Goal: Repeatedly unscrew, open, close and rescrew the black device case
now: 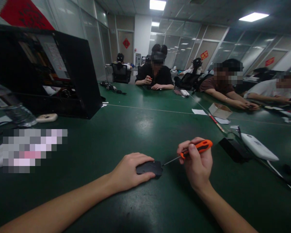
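Observation:
On the green tabletop lies a dark computer mouse. My left hand grips it from the left, thumb along the near side and fingers over the far side. An orange-and-black screwdriver is held in my right hand, fingers wrapped round its handle. Its thin metal shaft points left and down, with the tip at the right end of the mouse. Whether the tip touches the mouse or a small part beside it, I cannot tell.
An open black computer case stands at the left, near a plastic bottle. To the right are a black box-like adapter, a white device with a cable, and a small open box. Several people sit around the table.

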A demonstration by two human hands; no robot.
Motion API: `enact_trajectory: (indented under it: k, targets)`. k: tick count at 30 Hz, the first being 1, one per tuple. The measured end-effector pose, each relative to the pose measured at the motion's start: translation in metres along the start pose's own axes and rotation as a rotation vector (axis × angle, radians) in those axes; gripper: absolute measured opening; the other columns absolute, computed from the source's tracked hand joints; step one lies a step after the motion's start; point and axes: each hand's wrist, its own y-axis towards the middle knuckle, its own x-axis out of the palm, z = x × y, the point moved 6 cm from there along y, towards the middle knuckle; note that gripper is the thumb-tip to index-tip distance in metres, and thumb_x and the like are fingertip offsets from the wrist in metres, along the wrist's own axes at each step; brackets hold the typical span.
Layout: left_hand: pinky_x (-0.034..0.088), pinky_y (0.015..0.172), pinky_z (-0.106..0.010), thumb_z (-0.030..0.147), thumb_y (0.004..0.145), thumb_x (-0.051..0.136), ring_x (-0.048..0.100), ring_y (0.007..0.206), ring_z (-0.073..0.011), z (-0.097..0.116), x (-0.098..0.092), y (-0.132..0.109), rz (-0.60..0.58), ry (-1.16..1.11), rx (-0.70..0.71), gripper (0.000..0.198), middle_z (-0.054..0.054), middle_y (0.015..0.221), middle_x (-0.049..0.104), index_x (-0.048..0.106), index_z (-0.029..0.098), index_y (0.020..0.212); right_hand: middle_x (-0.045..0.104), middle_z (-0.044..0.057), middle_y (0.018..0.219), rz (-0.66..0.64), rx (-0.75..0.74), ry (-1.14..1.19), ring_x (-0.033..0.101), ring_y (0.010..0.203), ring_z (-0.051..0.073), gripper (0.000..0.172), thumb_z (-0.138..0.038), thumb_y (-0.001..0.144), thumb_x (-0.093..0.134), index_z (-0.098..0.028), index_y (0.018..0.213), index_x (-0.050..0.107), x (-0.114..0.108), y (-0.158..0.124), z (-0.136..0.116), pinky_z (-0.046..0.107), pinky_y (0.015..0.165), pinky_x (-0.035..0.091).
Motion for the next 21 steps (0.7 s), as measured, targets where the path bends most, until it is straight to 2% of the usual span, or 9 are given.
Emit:
enact_trajectory:
  k: [9,17,19,21]
  targets:
    - [0.055,0.095,-0.043,0.034,0.084,0.079,0.073,0.103,-0.0275,-0.001,0.0,-0.002,0.003,0.005,0.007,0.038,-0.01,0.115,0.077,0.073,0.017,0.118,0.064,-0.005,0.07,0.02,0.109,0.054,0.052,0.049,0.008,0.023,-0.038,0.095,0.061,-0.026,0.102,0.042,0.001,-0.002,0.014,0.018,0.043,0.042]
    - [0.055,0.092,-0.04,0.031,0.083,0.081,0.072,0.099,-0.0257,-0.003,0.0,-0.003,0.007,0.041,0.029,0.037,-0.008,0.111,0.078,0.072,0.016,0.116,0.064,-0.006,0.068,0.159,0.393,0.097,0.048,0.043,0.006,0.039,-0.049,0.087,0.069,-0.024,0.092,0.041,-0.007,-0.004,0.053,0.017,0.041,0.038]
    - [0.055,0.09,-0.04,0.031,0.082,0.081,0.072,0.097,-0.0262,-0.003,0.001,-0.003,0.01,0.061,0.04,0.038,-0.008,0.111,0.078,0.072,0.016,0.116,0.064,-0.006,0.066,0.16,0.377,0.082,0.049,0.043,0.006,0.037,-0.049,0.09,0.068,-0.024,0.093,0.041,-0.006,-0.006,0.05,0.017,0.042,0.039]
    - [0.055,0.09,-0.041,0.03,0.083,0.081,0.072,0.097,-0.0267,-0.004,0.002,-0.003,0.019,0.085,0.038,0.038,-0.008,0.112,0.078,0.071,0.016,0.117,0.065,-0.007,0.066,0.132,0.265,0.04,0.053,0.045,0.007,0.032,-0.046,0.094,0.064,-0.025,0.099,0.04,-0.004,-0.008,0.036,0.018,0.045,0.043]
